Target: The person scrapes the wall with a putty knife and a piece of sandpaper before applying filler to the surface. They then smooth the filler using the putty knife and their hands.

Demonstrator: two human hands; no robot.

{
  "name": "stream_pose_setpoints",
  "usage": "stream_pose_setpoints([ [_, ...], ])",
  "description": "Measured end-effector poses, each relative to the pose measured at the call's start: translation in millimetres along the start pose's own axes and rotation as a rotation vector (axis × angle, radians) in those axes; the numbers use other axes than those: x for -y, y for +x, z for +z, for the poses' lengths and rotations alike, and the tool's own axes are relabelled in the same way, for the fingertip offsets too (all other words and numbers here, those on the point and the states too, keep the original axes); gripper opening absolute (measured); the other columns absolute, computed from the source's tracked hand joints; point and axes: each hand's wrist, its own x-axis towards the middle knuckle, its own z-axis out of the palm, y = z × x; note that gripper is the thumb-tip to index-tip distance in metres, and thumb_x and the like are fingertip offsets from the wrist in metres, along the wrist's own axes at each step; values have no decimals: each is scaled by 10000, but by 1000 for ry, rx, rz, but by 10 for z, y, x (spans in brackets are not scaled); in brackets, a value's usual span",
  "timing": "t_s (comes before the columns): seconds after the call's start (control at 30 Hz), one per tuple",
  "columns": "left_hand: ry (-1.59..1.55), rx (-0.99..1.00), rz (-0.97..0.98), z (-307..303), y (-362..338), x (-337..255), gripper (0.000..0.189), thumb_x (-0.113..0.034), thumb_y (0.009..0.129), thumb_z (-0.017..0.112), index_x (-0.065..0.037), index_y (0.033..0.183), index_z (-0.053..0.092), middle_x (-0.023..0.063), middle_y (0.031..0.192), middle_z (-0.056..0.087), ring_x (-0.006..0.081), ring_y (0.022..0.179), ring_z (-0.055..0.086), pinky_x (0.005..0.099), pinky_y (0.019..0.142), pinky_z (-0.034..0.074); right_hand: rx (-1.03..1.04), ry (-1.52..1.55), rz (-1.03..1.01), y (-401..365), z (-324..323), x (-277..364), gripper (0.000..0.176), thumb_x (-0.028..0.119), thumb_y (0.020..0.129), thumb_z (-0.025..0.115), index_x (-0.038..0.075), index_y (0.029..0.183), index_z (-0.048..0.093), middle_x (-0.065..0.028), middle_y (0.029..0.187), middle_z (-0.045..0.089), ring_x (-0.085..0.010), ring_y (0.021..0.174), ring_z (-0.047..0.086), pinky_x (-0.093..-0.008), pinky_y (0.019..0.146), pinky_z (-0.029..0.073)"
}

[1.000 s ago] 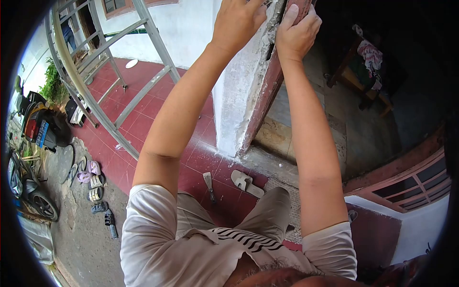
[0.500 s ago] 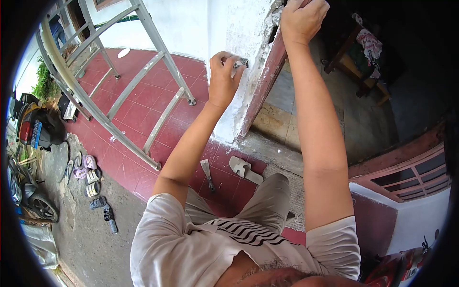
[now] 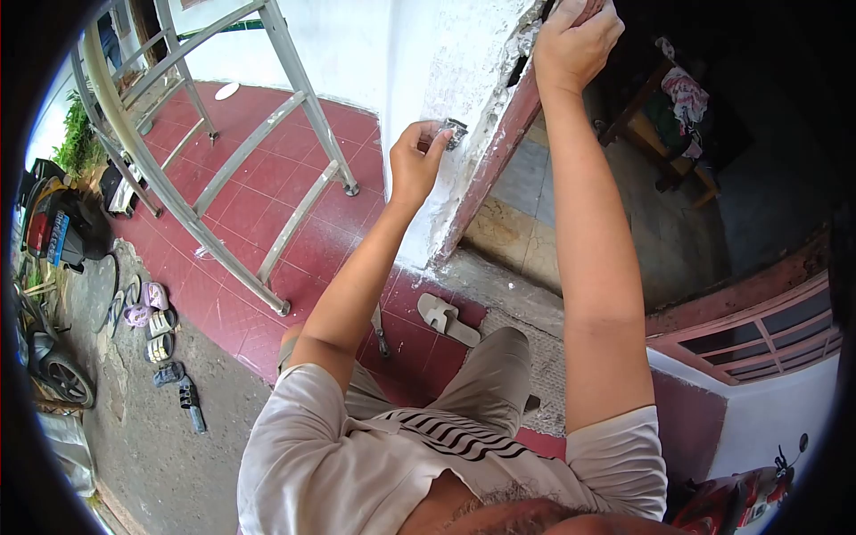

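Left hand pinches a small dark piece; right hand grips the door frame

The dark piece [image 3: 456, 134] lies at the tips of the left hand [image 3: 414, 169], just beyond the thumb and on the side toward the door frame [image 3: 512, 134]. The thumb and fingers close on its near edge, and most of it sticks out past them, in front of the white wall [image 3: 415, 71]. Whether it touches the wall cannot be told. It is small, flat-looking and roughly four-sided, nearly black with whitish smears.

The right hand [image 3: 578, 46] is clenched around the upper part of the door frame, higher than the left hand and well apart from it. The frame is reddish brown, scuffed and pale in patches, and runs at a slant in this view beside a rough, broken plaster edge [image 3: 489, 120].

Below, a pale sandal [image 3: 448, 319] and a tool [image 3: 382, 337], partly hidden by the left arm, lie on the red tiled floor [image 3: 259, 205]. A metal ladder [image 3: 308, 100] stands left of the hands.
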Motion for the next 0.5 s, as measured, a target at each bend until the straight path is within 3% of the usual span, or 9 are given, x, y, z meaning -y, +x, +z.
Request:
stream_pose_setpoints([
  [0.3,206,1,274,25,332,-479,207,-179,864,775,5,936,714,112,804,714,127,665,620,282,621,495,24,10,30,-19,-17,4,415,303,1020,501,-26,1271,522,-269,1143,581,-444,1073,567,-478,925,462],
  [0.43,255,77,109,-27,270,-522,219,-195,865,769,9,920,708,134,791,706,169,663,630,308,632,504,3,-8,23,-16,18,-21,416,308,1021,498,-22,1272,523,-268,1148,580,-446,1073,566,-478,926,462],
  [0.5,257,28,171,-12,357,-608,223,-200,867,767,9,911,705,135,783,703,174,659,628,312,629,503,-7,-24,18,-5,21,-29,418,311,1022,498,-22,1272,524,-268,1149,579,-447,1073,566,-478,926,462],
])
